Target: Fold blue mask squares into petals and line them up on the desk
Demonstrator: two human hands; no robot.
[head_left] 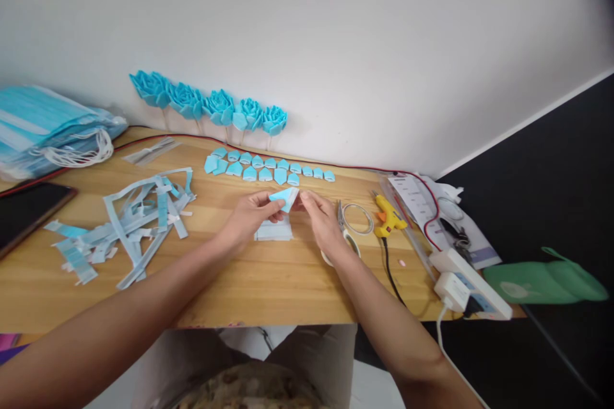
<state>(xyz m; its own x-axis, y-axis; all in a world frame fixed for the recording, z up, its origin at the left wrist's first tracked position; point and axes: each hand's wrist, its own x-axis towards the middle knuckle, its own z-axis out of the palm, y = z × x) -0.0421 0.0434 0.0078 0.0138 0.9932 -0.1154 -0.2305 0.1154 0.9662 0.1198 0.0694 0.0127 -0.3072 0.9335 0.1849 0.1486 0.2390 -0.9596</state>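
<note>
My left hand [255,215] pinches a small folded piece of blue-and-white mask fabric [286,197] between thumb and fingers. At the piece's right edge, my right hand [320,220] has its thumb and fingertips closed on the border. Just below them lies a small stack of pale fabric pieces [273,231]. Scissors [340,213] lie beside my right hand, partly hidden by it. A white roll of tape [354,244] sits under my right wrist. Behind my hands, folded blue petals [249,174] are laid out in rows.
Several blue fabric flowers [220,107] on sticks lean against the wall. Fabric strips [139,223] are heaped at left, near packed masks [43,124] and a phone [33,211]. At right are a thin tape ring [371,222], a yellow glue gun [389,217] and a power strip [472,284].
</note>
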